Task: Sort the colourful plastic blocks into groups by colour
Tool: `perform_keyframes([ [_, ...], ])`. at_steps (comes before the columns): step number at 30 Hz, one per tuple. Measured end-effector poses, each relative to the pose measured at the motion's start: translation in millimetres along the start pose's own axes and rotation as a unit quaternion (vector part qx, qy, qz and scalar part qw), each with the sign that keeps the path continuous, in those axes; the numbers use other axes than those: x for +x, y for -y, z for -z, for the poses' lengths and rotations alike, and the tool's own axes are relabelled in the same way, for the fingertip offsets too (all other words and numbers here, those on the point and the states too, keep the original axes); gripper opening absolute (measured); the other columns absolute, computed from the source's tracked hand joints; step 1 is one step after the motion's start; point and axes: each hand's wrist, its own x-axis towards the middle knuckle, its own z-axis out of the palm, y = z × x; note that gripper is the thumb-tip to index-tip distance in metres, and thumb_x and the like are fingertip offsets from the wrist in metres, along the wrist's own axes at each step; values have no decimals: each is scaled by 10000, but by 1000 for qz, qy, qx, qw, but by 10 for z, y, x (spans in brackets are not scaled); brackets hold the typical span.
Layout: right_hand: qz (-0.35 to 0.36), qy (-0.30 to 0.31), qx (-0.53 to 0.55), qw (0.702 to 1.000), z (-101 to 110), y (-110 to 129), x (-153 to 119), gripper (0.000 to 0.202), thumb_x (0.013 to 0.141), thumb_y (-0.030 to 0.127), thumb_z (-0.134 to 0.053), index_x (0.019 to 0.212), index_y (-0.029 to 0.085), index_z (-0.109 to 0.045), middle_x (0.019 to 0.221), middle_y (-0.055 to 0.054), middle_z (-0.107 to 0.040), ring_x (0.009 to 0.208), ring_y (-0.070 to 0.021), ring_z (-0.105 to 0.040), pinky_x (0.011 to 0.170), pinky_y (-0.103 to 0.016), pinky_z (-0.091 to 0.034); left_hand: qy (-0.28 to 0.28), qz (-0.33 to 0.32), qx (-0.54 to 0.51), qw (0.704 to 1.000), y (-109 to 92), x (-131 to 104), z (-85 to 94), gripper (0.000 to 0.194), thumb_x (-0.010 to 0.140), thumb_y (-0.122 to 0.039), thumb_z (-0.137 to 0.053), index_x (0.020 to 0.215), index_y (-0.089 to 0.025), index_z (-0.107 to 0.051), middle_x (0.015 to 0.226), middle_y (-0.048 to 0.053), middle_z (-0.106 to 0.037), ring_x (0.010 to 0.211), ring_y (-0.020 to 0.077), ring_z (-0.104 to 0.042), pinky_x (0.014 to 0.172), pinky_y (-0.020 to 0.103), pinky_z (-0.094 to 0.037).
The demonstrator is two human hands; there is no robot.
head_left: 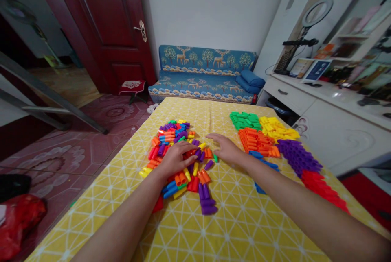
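A mixed pile of bullet-shaped plastic blocks (171, 135) in several colours lies on the table's left half. My left hand (179, 158) rests over the pile's right side, thumb and fingers apart around red and purple blocks; no firm grip shows. Just right of the pile, my right hand (226, 149) is open, fingers stretched leftward, nearest a small green block (216, 158) and a loose purple block (209, 165). On the right lie sorted groups: green blocks (245, 121), yellow blocks (277, 128), orange blocks (256, 142), purple blocks (297, 156), red blocks (324, 191) and blue blocks (265, 162), partly behind my right forearm.
A yellow patterned cloth (203, 233) covers the table. Beyond its far edge stands a blue sofa (201, 79). A white cabinet (332, 127) is at the right, a red stool (132, 87) by the door, and a metal ladder (49, 95) at the left.
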Motion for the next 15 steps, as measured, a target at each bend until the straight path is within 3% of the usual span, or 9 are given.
perform_keyframes([
  [4, 12, 10, 37, 999, -343, 65, -143, 627, 591, 14, -591, 1137, 308, -685, 1240, -9, -634, 1185, -243, -552, 1055, -473, -409, -27, 2, -29, 999, -17, 1, 7, 354, 877, -352, -583, 1198, -213, -639, 1147, 97, -679, 1053, 230, -631, 928, 370, -495],
  [7, -12, -50, 8, 999, -469, 84, -248, 396, 631, 64, -615, 951, 271, -723, 1053, -26, -689, 1046, -230, -597, 977, -419, -456, -29, 7, -51, 998, -62, 4, 37, 410, 885, -387, -575, 1259, -220, -601, 1219, 98, -644, 1118, 235, -606, 980, 377, -475],
  [10, -63, -103, 78, 990, -530, 127, -358, 183, 735, 212, -612, 902, 232, -683, 908, -20, -694, 855, -199, -629, 812, -357, -504, -17, 3, -58, 998, -95, 2, 63, 413, 885, -409, -578, 1262, -241, -601, 1237, 85, -642, 1136, 241, -601, 1001, 383, -463],
  [15, -124, -129, 255, 950, -562, 272, -491, 316, 795, 380, -613, 1061, 215, -568, 730, 11, -669, 649, -158, -614, 606, -268, -473, -8, -12, -51, 999, -64, -21, 42, 439, 843, -418, -641, 1245, -245, -607, 1246, 77, -656, 1154, 248, -597, 1003, 394, -461],
])
